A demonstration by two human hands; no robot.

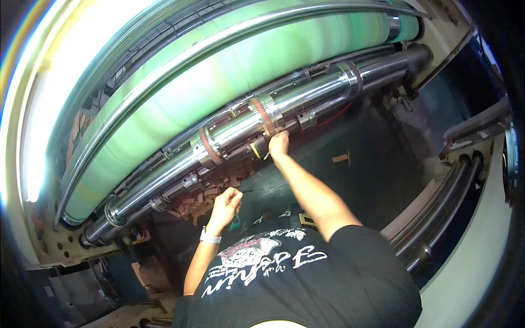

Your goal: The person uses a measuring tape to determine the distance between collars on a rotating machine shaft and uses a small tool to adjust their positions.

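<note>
My right hand (pixel 279 143) is closed at the lower edge of a ringed metal collar with a reddish-brown band (pixel 264 116). The collar sits around a long polished steel shaft (pixel 238 131). A short pale rod end (pixel 267 156) shows just below this fist; what the fingers grip is mostly hidden. My left hand (pixel 227 204) is lower and nearer to me, apart from the shaft, its fingers pinched together. From them a slim dark tool (pixel 248 191) points right; its kind cannot be told. A second banded collar (pixel 208 145) lies left of the first.
A large pale-green roller (pixel 246 60) runs behind the shaft. Below is a thinner shaft with clamp rings (pixel 307 118) and a yellow-marked ring (pixel 255 151). Cardboard-coloured scraps (pixel 205 199) heap on the dark floor. Dark rails (pixel 443 210) curve at right.
</note>
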